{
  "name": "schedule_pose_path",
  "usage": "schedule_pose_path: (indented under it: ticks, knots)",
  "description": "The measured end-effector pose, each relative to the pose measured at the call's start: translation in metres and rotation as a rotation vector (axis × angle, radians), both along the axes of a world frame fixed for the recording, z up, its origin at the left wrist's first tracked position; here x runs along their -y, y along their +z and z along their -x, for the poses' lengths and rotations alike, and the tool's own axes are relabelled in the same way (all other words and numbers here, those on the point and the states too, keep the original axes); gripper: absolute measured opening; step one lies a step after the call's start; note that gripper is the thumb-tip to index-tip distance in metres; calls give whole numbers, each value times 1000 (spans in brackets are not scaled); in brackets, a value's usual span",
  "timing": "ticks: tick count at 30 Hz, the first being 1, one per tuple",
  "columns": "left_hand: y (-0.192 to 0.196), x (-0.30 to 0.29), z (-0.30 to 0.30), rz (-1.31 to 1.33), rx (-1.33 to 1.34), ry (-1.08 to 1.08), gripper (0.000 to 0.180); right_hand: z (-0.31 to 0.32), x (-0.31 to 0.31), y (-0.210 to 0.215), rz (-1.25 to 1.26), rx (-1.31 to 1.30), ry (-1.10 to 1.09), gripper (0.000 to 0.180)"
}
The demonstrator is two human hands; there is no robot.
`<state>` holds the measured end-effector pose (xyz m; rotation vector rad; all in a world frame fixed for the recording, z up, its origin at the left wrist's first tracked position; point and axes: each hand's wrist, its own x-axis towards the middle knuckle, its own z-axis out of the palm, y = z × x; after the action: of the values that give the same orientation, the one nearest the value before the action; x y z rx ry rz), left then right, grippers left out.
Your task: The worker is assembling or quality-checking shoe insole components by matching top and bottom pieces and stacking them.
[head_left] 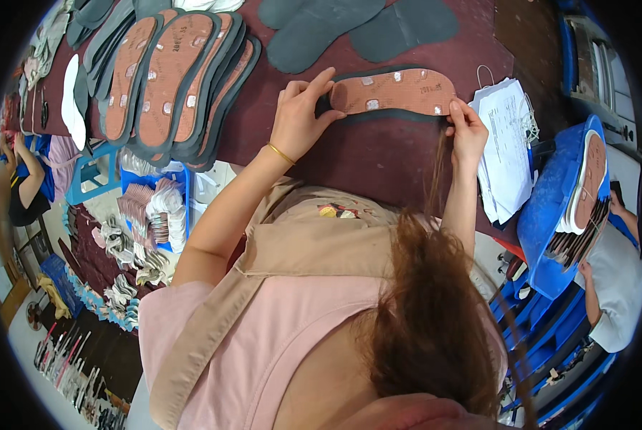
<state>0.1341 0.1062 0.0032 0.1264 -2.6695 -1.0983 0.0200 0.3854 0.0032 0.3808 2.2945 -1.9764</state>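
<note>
So, quick rundown of the bench:
Insole: the brown insole [394, 91] lies flat on a dark grey sole [378, 113] at about 1 o'clock on the maroon table [364, 154], toe end pointing to 9 o'clock.
Left hand: the left hand [301, 118] is half open, fingers spread and curled over the toe end, pressing more than gripping.
Right hand: the right hand [467, 132] pinches the heel end between thumb and fingertips, mostly closed on the edge.
Stack: a fanned pile of finished soles [174, 79] sits at 10 o'clock, well apart from the hands.
Spare greys: two bare grey soles [356, 25] lie at 12 o'clock.
Papers: a sheaf of white papers [505, 147] lies just beside the right hand, at 3 o'clock.
Risk: my guess is the brown layer goes down crooked if one end shifts while the other is pressed, leaving grey showing unevenly. Loose hair hanging near the heel could also get caught between the layers.
</note>
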Motion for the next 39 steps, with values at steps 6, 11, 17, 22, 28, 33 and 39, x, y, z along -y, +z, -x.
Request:
schedule_pose_path:
  ticks: [6, 11, 17, 22, 28, 33, 39]
  knots:
    - [-10, -1, 0, -56, -38, -22, 87, 5, -10, -19, -157, -4, 36, 26]
    - [-5, 2, 1, -36, -10, -42, 82, 5, -3, -18, -192, -3, 34, 26]
    - [-3, 3, 8, 95, -24, -203, 55, 6, -6, -16, -265, -1, 44, 26]
    - [15, -22, 47, 188, -34, -283, 43, 4, -4, -14, -272, -55, 83, 27]
    - [-7, -51, 70, 268, -150, -415, 42, 4, 13, -12, -771, -227, 177, 38]
    - [9, -42, 77, 69, 85, -402, 35, -13, 9, 5, -44, -412, -167, 18]
    - [-13, -30, 26, -2649, 803, -596, 43, -64, 64, 41, -779, -749, 970, 45]
